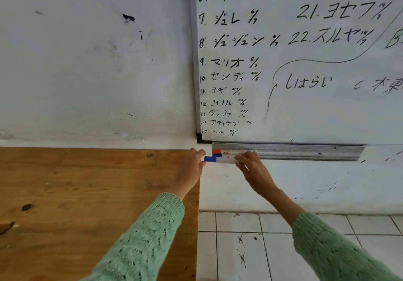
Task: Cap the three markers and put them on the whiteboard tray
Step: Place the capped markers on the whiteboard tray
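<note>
A white marker with a blue cap (220,160) is held level just in front of the left end of the metal whiteboard tray (305,152). My left hand (192,169) pinches its capped end and my right hand (253,167) grips its barrel end. On the tray lie a red-capped marker (218,151) at the back and another blue-capped marker (218,155) in front of it, both partly hidden by the held marker and my right fingers.
A whiteboard (305,51) covered with black handwriting hangs above the tray. A wooden tabletop (87,204) fills the lower left, against the marked white wall (87,62). White floor tiles (261,248) show at the lower right.
</note>
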